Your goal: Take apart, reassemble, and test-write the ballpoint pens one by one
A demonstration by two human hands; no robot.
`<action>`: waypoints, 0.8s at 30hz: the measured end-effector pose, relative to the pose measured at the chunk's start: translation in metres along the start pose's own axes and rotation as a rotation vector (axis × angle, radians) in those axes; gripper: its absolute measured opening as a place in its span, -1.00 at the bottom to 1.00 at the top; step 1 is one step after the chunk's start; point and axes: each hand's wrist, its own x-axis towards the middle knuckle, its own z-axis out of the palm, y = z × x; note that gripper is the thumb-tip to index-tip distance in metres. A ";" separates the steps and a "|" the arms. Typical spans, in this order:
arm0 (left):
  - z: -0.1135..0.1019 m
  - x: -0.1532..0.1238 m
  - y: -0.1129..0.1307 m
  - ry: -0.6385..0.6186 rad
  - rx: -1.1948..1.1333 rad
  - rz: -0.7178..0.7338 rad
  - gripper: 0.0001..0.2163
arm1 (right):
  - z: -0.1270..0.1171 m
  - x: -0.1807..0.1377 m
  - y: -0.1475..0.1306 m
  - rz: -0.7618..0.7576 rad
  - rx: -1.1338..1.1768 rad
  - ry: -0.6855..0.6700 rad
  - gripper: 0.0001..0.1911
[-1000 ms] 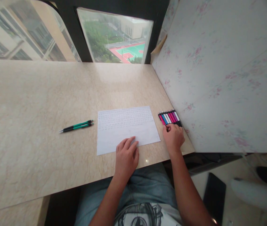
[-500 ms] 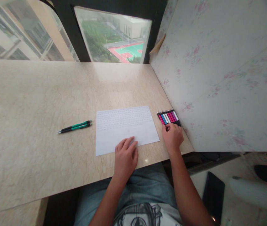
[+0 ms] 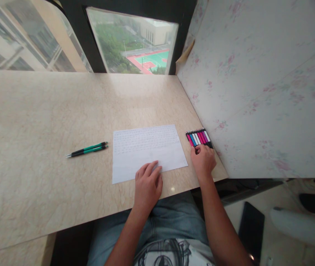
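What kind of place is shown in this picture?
Probably a room in a home, high above the ground: a stone-look counter runs along a window that looks down on a sports court, beside a wall with flowered wallpaper.

On a beige marbled table (image 3: 49,111): partly written paper (image 3: 143,144), with two green-and-black pens (image 3: 92,147) to the left, a row of colourful pens (image 3: 198,138) to the right.
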 end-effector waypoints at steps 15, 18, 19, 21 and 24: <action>-0.001 -0.001 0.000 -0.006 -0.005 -0.009 -0.76 | 0.004 0.002 0.002 0.009 -0.013 -0.006 -0.86; -0.001 -0.001 -0.001 -0.009 -0.006 -0.007 -0.76 | 0.002 0.002 0.000 0.015 -0.005 -0.004 -0.86; -0.001 -0.001 -0.001 -0.009 -0.008 -0.005 -0.75 | 0.001 0.002 -0.001 0.018 -0.002 -0.005 -0.86; -0.001 -0.001 -0.001 -0.008 -0.012 -0.003 -0.75 | 0.001 0.001 -0.002 0.023 0.004 -0.006 -0.86; -0.001 -0.001 -0.001 -0.005 -0.014 -0.001 -0.75 | 0.002 0.000 -0.002 0.031 0.011 -0.007 -0.85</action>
